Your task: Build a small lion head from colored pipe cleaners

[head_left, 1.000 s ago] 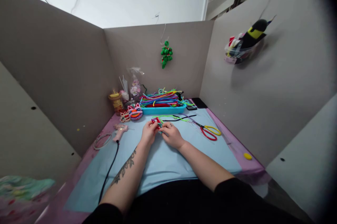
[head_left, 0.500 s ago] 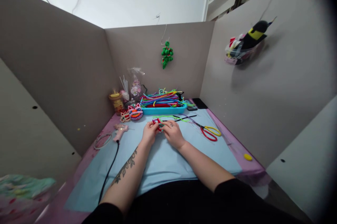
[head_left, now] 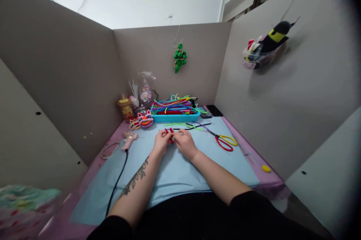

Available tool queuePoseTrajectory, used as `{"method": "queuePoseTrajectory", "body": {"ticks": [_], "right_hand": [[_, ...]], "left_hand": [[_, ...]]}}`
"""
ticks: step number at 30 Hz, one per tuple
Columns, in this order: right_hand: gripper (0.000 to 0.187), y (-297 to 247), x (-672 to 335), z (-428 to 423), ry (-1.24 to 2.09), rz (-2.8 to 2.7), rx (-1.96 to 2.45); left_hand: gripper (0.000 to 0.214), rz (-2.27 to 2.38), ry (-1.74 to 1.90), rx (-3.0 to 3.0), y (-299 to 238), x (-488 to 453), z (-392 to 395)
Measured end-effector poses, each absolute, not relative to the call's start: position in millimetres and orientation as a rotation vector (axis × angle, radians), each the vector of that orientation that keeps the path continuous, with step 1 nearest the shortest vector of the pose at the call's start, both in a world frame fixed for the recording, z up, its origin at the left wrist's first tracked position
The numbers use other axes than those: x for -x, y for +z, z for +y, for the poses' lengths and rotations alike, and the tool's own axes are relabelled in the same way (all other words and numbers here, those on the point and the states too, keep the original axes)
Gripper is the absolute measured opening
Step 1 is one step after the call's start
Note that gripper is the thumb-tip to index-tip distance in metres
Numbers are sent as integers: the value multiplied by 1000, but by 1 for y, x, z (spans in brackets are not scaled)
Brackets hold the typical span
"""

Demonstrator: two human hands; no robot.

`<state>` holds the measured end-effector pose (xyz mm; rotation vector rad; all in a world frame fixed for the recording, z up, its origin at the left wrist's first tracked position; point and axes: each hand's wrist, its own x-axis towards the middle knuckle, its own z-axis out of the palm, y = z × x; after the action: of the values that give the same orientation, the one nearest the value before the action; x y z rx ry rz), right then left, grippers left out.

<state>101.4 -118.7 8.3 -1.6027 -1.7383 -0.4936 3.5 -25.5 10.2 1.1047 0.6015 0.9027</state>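
My left hand (head_left: 161,143) and my right hand (head_left: 184,143) meet over the light blue mat (head_left: 175,174), fingers pinched together on a small red pipe-cleaner piece (head_left: 170,133) held between them. Loose green and black pipe cleaners (head_left: 186,125) lie just beyond my fingers. Behind them stands a blue tray (head_left: 175,117) heaped with coloured pipe cleaners.
Red-and-yellow scissors (head_left: 224,141) lie to the right, a pink glue gun (head_left: 128,140) with a black cord to the left. Small craft faces (head_left: 144,119), a jar (head_left: 125,108) and a bag sit at the back left. A yellow button (head_left: 265,168) lies near the right edge. Grey partition walls enclose the desk.
Both hands have shifted slightly forward and closer together around the red piece, which has turned a little between the fingers.
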Motion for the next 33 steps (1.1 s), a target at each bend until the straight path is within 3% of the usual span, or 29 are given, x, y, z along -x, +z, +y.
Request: {"method": "queuePoseTrajectory", "body": {"ticks": [9, 24, 26, 29, 33], "right_hand": [[24, 4, -103, -115, -470, -1708, 1676], [21, 8, -106, -119, -315, -1552, 1442], [28, 7, -107, -119, -288, -1561, 1406], [37, 3, -110, -117, -206, -1466, 1356], [33, -1, -119, -110, 13, -1184, 1384]], "left_hand": [[35, 566, 981, -1204, 4, -7, -23], [39, 578, 907, -1077, 16, 0, -26], [40, 571, 907, -1066, 17, 1, -25], [39, 560, 912, -1078, 16, 1, -23], [39, 532, 876, -1143, 15, 2, -20]]}}
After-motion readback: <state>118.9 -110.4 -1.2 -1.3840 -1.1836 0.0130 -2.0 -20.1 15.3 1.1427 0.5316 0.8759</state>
